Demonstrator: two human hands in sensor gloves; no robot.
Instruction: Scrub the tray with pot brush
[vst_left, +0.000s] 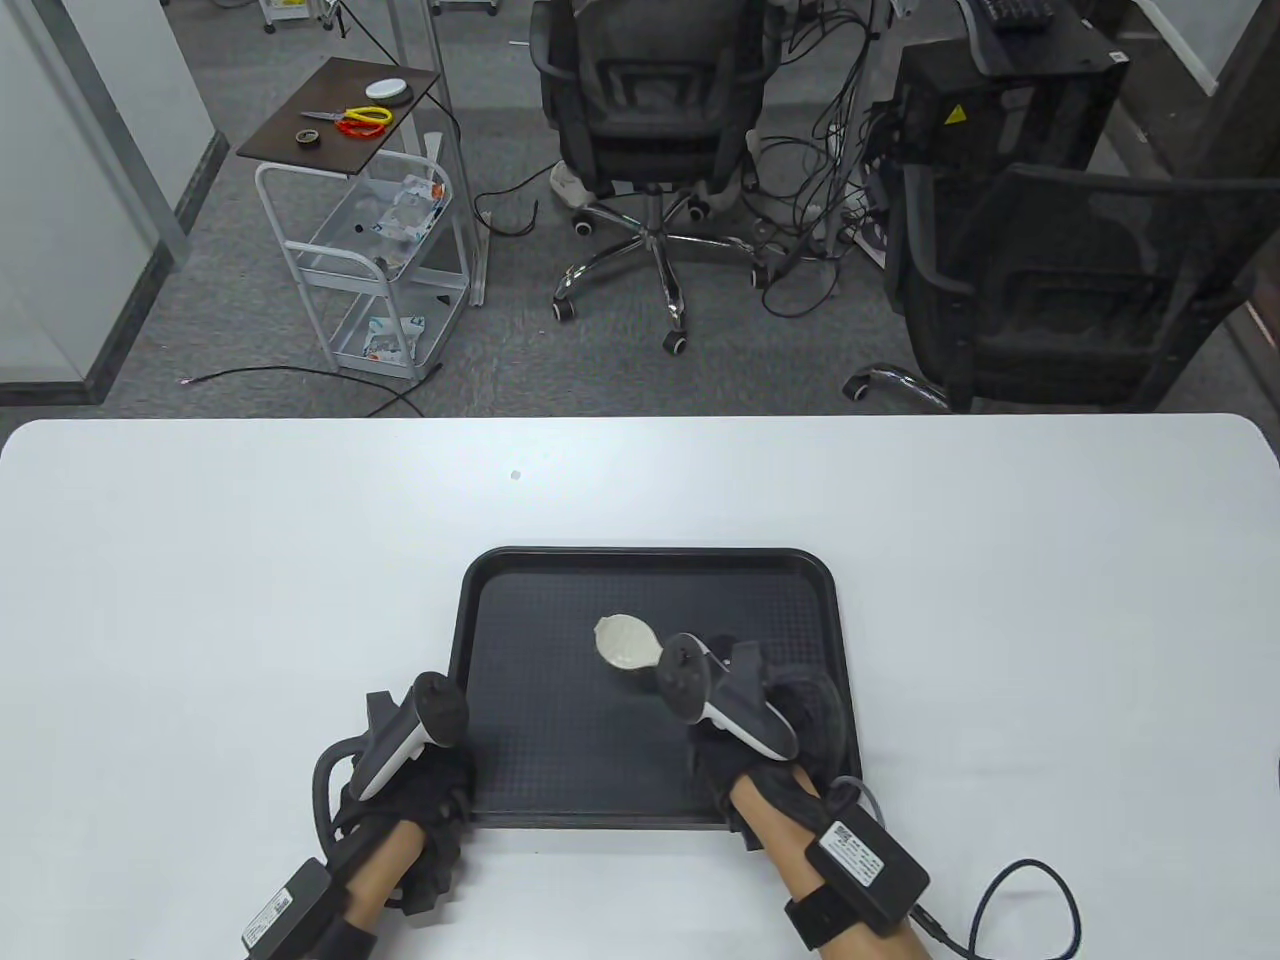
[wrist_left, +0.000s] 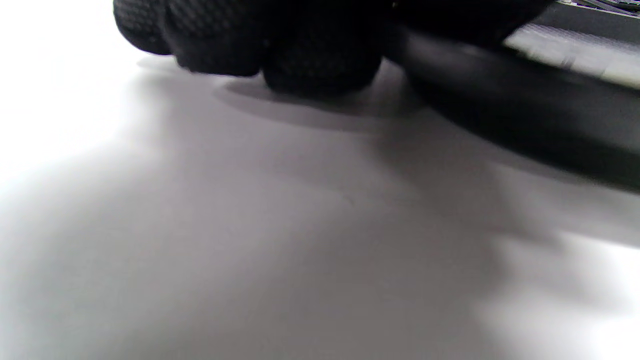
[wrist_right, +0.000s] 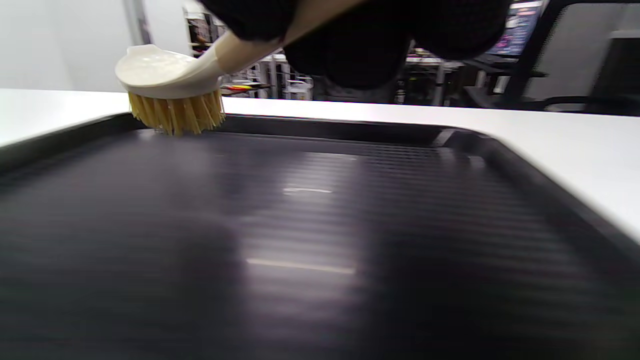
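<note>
A black tray (vst_left: 560, 590) lies on the white table near the front edge. My right hand (vst_left: 760, 720) grips the handle of a cream pot brush (vst_left: 626, 642) whose head rests on the tray's middle. In the right wrist view the brush (wrist_right: 170, 82) has its yellow bristles touching the tray floor (wrist_right: 320, 230). My left hand (vst_left: 425, 770) sits at the tray's front left corner. In the left wrist view its gloved fingers (wrist_left: 320, 55) curl down on the table beside the tray's rim (wrist_left: 525, 125); whether they grip the rim is hidden.
The white table (vst_left: 200, 560) extends wide on both sides of the tray. Beyond its far edge stand two office chairs (vst_left: 650, 110) and a white cart (vst_left: 370, 230). A cable (vst_left: 1030, 890) trails from my right wrist.
</note>
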